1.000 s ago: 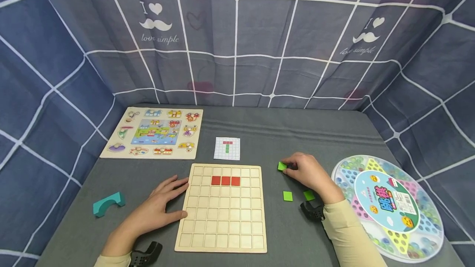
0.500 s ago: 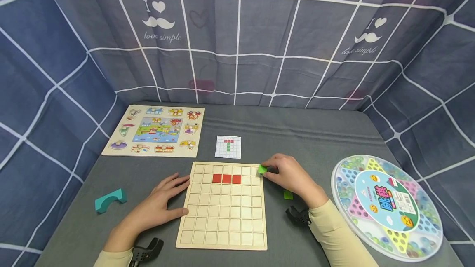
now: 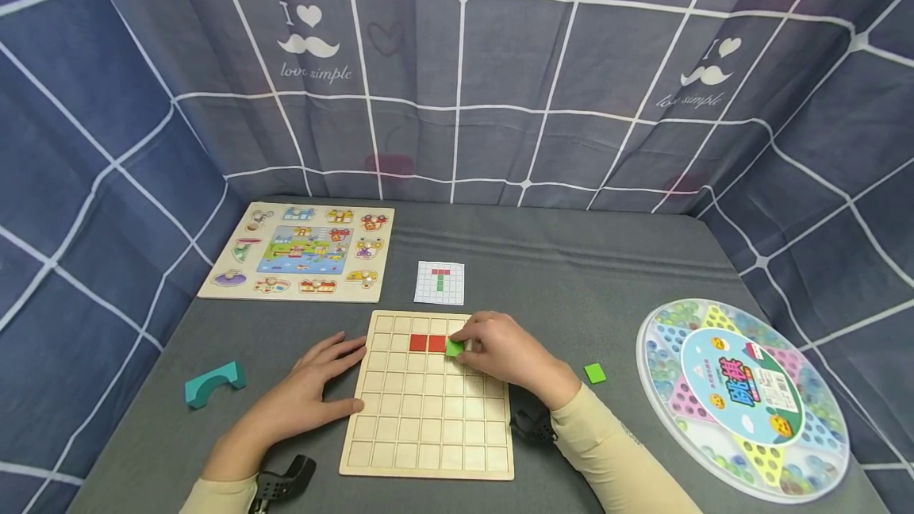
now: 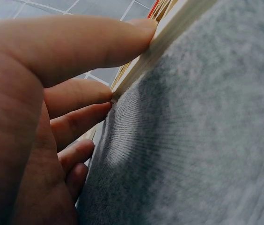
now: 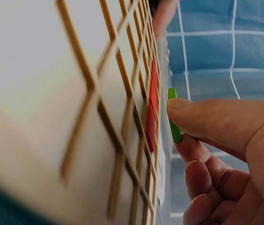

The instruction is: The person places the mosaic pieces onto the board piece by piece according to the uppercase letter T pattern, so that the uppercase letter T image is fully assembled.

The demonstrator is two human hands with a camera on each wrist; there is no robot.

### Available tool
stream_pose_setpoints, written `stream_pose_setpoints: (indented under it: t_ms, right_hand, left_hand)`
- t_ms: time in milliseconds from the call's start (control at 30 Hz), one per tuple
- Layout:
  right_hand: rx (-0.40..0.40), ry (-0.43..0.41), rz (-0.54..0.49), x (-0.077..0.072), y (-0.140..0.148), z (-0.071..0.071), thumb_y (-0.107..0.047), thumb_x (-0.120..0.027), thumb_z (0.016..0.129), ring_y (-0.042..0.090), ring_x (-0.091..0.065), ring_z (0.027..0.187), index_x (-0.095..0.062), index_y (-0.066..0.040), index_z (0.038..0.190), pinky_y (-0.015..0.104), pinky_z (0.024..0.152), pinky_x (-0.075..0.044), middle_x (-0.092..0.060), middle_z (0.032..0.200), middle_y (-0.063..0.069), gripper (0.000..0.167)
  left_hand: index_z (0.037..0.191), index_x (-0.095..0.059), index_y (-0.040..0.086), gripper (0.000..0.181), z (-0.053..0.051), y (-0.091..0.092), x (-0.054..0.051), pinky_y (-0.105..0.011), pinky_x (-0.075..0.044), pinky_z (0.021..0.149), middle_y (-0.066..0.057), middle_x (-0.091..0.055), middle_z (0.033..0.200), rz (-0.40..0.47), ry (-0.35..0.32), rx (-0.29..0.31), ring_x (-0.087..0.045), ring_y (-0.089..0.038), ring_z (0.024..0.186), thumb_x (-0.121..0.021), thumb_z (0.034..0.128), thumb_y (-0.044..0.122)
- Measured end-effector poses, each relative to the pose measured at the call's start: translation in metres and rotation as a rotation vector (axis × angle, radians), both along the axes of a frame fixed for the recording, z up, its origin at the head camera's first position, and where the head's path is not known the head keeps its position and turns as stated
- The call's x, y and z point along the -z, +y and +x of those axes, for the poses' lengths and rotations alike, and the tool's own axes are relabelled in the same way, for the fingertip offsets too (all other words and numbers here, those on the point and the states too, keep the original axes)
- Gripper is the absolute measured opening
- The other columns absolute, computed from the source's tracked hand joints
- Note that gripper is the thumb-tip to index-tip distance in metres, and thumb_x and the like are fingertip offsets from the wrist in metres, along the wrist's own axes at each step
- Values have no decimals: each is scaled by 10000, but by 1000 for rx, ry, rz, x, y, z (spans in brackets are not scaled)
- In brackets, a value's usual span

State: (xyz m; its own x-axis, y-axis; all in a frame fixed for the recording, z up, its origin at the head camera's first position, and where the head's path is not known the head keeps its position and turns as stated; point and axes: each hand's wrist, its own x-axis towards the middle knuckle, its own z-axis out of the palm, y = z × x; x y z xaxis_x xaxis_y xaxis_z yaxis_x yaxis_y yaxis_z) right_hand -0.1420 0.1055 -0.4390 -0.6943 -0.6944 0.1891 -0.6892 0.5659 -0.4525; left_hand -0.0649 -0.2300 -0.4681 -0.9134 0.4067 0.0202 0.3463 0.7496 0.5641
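A wooden grid board (image 3: 407, 435) lies on the grey table. Red square tiles (image 3: 427, 343) sit in a row in its second row of cells. My right hand (image 3: 510, 351) pinches a green square tile (image 3: 454, 347) between thumb and finger, hiding the rightmost red tile in the head view. From the right wrist, the green tile (image 5: 174, 115) is held just off the board, apart from the red tiles (image 5: 152, 105). My left hand (image 3: 314, 387) touches the board's left edge with thumb and extended fingers; the left wrist view shows the thumb (image 4: 122, 40) against that edge.
Behind the board lies a paper card (image 3: 439, 284) with a red and green T pattern. A loose green tile (image 3: 595, 373) lies right of my right wrist. Around are a picture puzzle (image 3: 286, 292), a teal arch block (image 3: 214, 383) and a round marble game (image 3: 743, 403).
My right hand has carried the green tile leftward from the table on the right to over the board. My left hand stays at the board's edge.
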Motion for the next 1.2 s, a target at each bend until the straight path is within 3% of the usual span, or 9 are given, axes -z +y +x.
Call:
stream_pose_setpoints:
  t_ms: [267,567,933,1200]
  right_hand:
    - [-59,-13,37,5,-24,7,-105,-770,837,41,-558,795,-788,-125,1009,187,736,-459,-656,882,-61,174]
    - [-61,-16,56,6,-29,10,-197,-822,818,43,-551,786,-794,-146,1014,176,752,-458,-645,875,-65,204]
    - [-44,-10,-46,-2,-4,10,-169,-768,857,106,-612,842,-780,-130,1060,242,747,-474,-692,969,-33,207]
    - [81,-13,-35,-4,29,13,-242,-773,874,125,-613,848,-750,-141,1150,299,762,-496,-674,1062,-52,295]
  left_hand:
    - [1470,-495,101,799,0,0,-1,-670,-252,1051,17,-390,1542,8,5,2,-216,-324,1455,-776,825,479]
    - [1460,-504,83,793,1,2,-4,-669,-261,1051,5,-395,1540,0,7,0,-222,-334,1452,-786,820,457]
    - [1455,-511,80,789,0,2,-3,-680,-253,1045,-10,-401,1537,-5,6,-1,-227,-347,1447,-791,815,446]
    - [1457,-509,84,787,0,2,-3,-680,-250,1047,-7,-399,1539,-1,0,3,-223,-349,1449,-786,819,453]
